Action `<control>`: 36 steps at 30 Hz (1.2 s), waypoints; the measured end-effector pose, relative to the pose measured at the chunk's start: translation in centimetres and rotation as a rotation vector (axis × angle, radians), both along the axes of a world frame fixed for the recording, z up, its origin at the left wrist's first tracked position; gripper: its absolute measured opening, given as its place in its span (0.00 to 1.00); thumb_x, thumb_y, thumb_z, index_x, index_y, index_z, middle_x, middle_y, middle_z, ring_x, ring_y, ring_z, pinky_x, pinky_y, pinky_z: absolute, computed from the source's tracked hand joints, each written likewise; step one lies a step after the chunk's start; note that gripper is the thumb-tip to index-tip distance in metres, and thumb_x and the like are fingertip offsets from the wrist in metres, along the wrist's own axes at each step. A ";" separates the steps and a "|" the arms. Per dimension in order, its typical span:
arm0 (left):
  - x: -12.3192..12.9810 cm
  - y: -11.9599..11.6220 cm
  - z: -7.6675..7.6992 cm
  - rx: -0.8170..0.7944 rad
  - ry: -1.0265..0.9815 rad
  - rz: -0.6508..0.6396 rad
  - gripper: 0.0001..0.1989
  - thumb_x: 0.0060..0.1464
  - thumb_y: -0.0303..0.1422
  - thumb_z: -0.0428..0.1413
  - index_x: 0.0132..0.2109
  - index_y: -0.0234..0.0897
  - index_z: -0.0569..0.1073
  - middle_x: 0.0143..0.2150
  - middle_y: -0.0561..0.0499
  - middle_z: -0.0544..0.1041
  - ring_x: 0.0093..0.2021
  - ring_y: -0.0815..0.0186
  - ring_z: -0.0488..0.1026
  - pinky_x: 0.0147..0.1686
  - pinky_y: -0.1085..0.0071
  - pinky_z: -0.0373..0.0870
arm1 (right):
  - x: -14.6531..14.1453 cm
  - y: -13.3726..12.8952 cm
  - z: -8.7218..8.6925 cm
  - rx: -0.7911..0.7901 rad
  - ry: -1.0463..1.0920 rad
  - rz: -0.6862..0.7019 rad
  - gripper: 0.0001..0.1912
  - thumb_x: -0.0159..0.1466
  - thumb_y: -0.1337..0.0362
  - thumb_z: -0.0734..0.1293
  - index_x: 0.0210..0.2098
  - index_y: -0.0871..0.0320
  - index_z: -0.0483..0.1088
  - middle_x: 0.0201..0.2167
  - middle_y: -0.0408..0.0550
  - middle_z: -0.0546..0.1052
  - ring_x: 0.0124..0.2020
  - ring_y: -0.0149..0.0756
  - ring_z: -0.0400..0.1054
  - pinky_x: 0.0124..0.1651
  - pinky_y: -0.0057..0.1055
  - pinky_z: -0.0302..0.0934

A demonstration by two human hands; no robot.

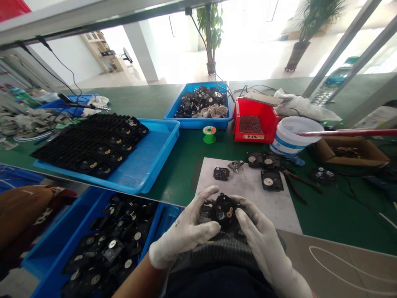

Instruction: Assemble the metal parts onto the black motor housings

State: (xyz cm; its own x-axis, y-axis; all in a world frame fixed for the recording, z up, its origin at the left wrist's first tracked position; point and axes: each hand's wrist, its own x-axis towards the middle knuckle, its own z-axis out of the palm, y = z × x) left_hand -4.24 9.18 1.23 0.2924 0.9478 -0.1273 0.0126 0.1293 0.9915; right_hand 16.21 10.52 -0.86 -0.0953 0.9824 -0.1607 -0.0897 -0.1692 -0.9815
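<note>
Close to my body, at the front edge of the table, I hold a black plastic mechanism (pixel 223 212) with small brass-coloured gears. My left hand (pixel 192 223), in a white glove, curls round its left side with thumb and fingers bent. The gloved right hand (pixel 259 225) grips it from the right, thumb on the face. Its underside is hidden. Beyond my hands a white sheet (pixel 245 198) bears a black plate (pixel 221 174), a small metal-and-black part (pixel 235 164) and several black mechanisms with silver discs (pixel 271 180).
A blue tray (pixel 155 165) holds stacked black parts; another (pixel 198 123) stands behind. Below left are blue bins of black mechanisms (pixel 120 223). Around the sheet are a solder spool (pixel 209 135), a red bin (pixel 273 124), a white bucket (pixel 291 136), pliers (pixel 296 188) and a cardboard box (pixel 353 157).
</note>
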 end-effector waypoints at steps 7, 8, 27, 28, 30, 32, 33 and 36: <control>1.1 -0.2 -2.8 0.263 0.129 0.070 0.66 0.40 0.57 0.72 0.77 0.42 0.48 0.75 0.35 0.60 0.75 0.42 0.57 0.73 0.45 0.55 | -0.6 0.5 1.5 -0.107 0.075 0.129 0.25 0.63 0.42 0.73 0.49 0.55 0.77 0.48 0.53 0.83 0.53 0.52 0.77 0.58 0.46 0.71; 1.3 -0.3 -3.3 0.281 0.122 0.121 0.65 0.41 0.58 0.72 0.76 0.42 0.49 0.72 0.35 0.64 0.73 0.43 0.62 0.72 0.46 0.59 | -0.7 0.7 1.6 -0.079 0.040 0.156 0.24 0.64 0.42 0.72 0.48 0.55 0.77 0.48 0.54 0.83 0.53 0.52 0.77 0.58 0.46 0.71; -0.8 0.5 -3.3 0.240 0.084 0.327 0.58 0.42 0.50 0.75 0.73 0.38 0.57 0.67 0.36 0.70 0.65 0.45 0.71 0.66 0.49 0.68 | -1.3 11.2 -1.1 0.502 -1.018 0.137 0.28 0.62 0.70 0.63 0.62 0.60 0.73 0.61 0.61 0.77 0.58 0.59 0.75 0.62 0.55 0.70; -0.9 0.6 -3.6 0.246 0.089 0.331 0.58 0.42 0.50 0.75 0.73 0.38 0.57 0.66 0.36 0.71 0.65 0.45 0.71 0.67 0.48 0.67 | -1.2 10.8 -0.9 0.508 -1.019 0.130 0.28 0.63 0.69 0.63 0.62 0.60 0.72 0.62 0.62 0.76 0.59 0.60 0.74 0.61 0.56 0.70; -1.0 0.6 -3.9 0.273 0.089 0.340 0.59 0.42 0.51 0.75 0.73 0.38 0.57 0.66 0.36 0.70 0.64 0.45 0.71 0.67 0.48 0.66 | -1.0 9.7 -0.3 0.533 -1.017 0.111 0.26 0.65 0.66 0.62 0.62 0.60 0.72 0.63 0.63 0.75 0.61 0.60 0.73 0.61 0.57 0.69; -1.0 0.7 -4.2 0.309 0.093 0.343 0.58 0.44 0.52 0.74 0.74 0.39 0.55 0.67 0.36 0.69 0.65 0.46 0.71 0.66 0.49 0.68 | -0.8 8.2 0.7 0.535 -0.950 0.099 0.23 0.68 0.62 0.61 0.60 0.58 0.73 0.59 0.61 0.78 0.57 0.56 0.75 0.57 0.51 0.72; -0.9 0.7 -4.3 0.337 0.106 0.348 0.57 0.45 0.52 0.73 0.74 0.40 0.54 0.67 0.36 0.69 0.65 0.46 0.71 0.66 0.49 0.68 | -0.7 7.3 1.3 0.484 -0.860 0.111 0.21 0.70 0.59 0.61 0.59 0.57 0.73 0.54 0.58 0.80 0.51 0.51 0.78 0.51 0.46 0.75; -0.5 0.8 -4.5 0.506 0.181 0.373 0.49 0.50 0.47 0.72 0.71 0.44 0.57 0.66 0.38 0.68 0.66 0.49 0.69 0.66 0.49 0.68 | -1.1 4.9 3.1 0.132 -0.422 0.263 0.24 0.72 0.45 0.62 0.55 0.56 0.73 0.39 0.50 0.82 0.28 0.37 0.75 0.30 0.32 0.71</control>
